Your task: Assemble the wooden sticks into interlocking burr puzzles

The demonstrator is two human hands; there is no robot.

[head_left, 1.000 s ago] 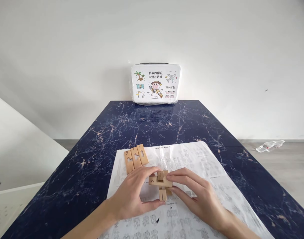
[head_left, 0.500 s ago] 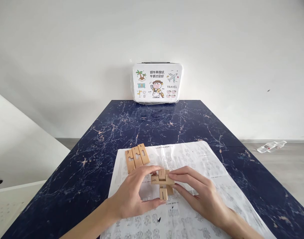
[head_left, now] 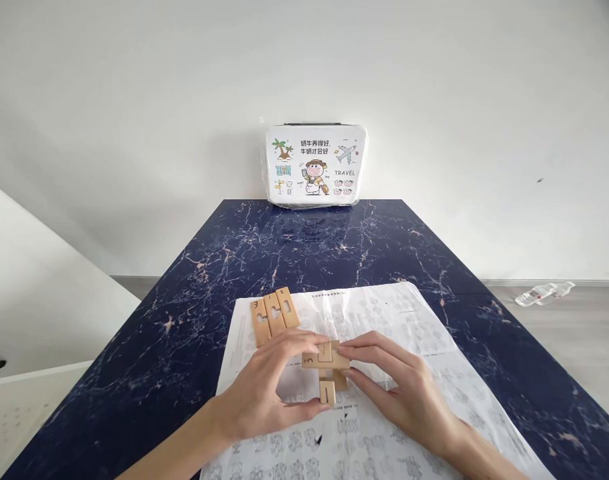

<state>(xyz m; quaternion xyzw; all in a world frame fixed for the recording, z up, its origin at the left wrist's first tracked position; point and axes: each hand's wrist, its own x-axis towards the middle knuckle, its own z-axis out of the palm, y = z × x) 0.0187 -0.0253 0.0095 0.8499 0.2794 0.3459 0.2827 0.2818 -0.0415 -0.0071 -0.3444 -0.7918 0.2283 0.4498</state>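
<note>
Between my two hands is a small set of interlocking wooden puzzle pieces (head_left: pixel 312 361), notched sticks marked "3" and "1". My left hand (head_left: pixel 264 383) grips it from the left, fingers on top and thumb at the lower stick (head_left: pixel 327 392). From the right, my right hand (head_left: pixel 399 380) pinches the crosswise stick's end between fingers and thumb. Behind my left hand, three flat wooden pieces (head_left: pixel 276 315) with cut-out slots, marked 3, 1 and 2, lie side by side. Beneath everything is a printed sheet (head_left: pixel 399 313) of puzzle drawings.
The dark blue marbled table (head_left: pixel 304 260) runs back to the wall. At its far edge stands a white cartoon-printed case (head_left: pixel 314 165) in clear plastic. Clear plastic bottles (head_left: pixel 544 294) lie on the floor at right. A white perforated panel (head_left: pixel 29 413) is at lower left.
The upper stick marked "1" has sunk down into the notch of the piece marked "3", its top now about level with it. My left fingers have pressed slightly lower and to the right.
</note>
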